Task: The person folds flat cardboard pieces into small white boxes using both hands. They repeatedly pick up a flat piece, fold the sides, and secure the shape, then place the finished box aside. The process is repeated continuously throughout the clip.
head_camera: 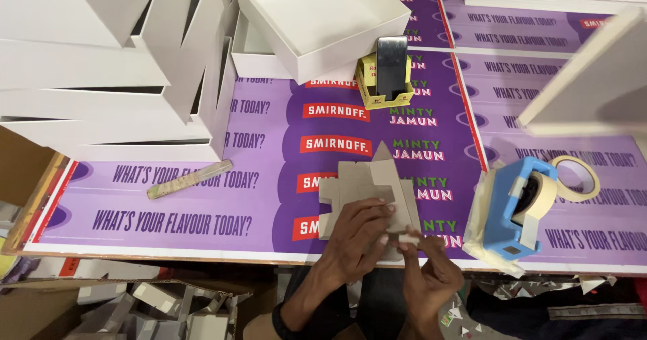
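While the left hand (360,229) is pressing flat on a grey cardboard cutout (367,193), fingers spread over its near half and pinning it rather than closing round it, the right hand (426,262) is pinching a small strip of tape (409,237) between thumb and fingertips at the cutout's near right corner.

Cutout: lying near the front edge of the table, centre, with notched flaps and a pointed tab aiming far; it is resting on a purple printed sheet (202,205) that is covering the tabletop.

Tape dispenser (515,208): blue, standing just right of the hands, a roll of pale tape mounted in it.

Loose tape roll (577,178): lying flat, touching or just beside the dispenser's far right side; which one, I cannot tell.

Flat stick (190,179): pale, ruler-like, lying at a slant on the sheet, well left of the cutout.

Yellow box (383,84): small, open-topped, sitting far of the cutout, with a dark phone (391,64) standing upright in it.

White boxes (121,70): open trays, stacked and leaning at far left; one more white box (323,20) is sitting tilted just behind the yellow box.

White board (593,77): blurred, occupying the upper right edge of view.

Paper scraps (155,306): lying on the floor below the table's near edge.
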